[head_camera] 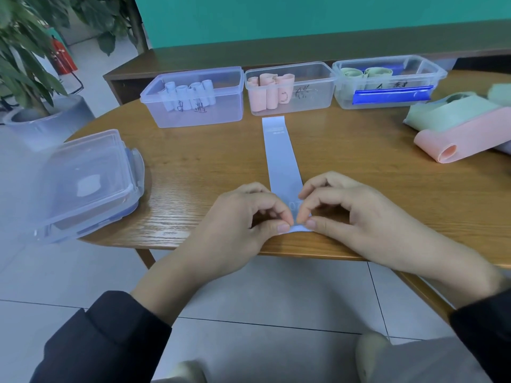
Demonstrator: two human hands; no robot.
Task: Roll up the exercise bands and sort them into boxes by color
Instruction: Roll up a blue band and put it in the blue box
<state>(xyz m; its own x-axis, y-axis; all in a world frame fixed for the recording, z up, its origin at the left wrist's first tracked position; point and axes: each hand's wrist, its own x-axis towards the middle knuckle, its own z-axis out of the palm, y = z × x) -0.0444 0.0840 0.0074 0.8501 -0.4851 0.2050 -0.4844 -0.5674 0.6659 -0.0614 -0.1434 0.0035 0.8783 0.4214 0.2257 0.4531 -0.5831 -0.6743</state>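
A pale blue exercise band (279, 153) lies flat on the wooden table (207, 167), stretching from the near edge toward the boxes. My left hand (243, 217) and my right hand (345, 208) both pinch its near end between thumb and fingertips. Three clear boxes stand in a row at the back: the left box (193, 114) holds pale blue rolls, the middle box (290, 103) holds pink rolls, and the right box (387, 78) holds green rolls and a dark blue band.
Unrolled green bands (453, 111) and a pink band (467, 136) lie heaped at the table's right. A stack of clear lids (83, 181) overhangs the left edge. A potted plant (27, 78) stands on the floor at the left.
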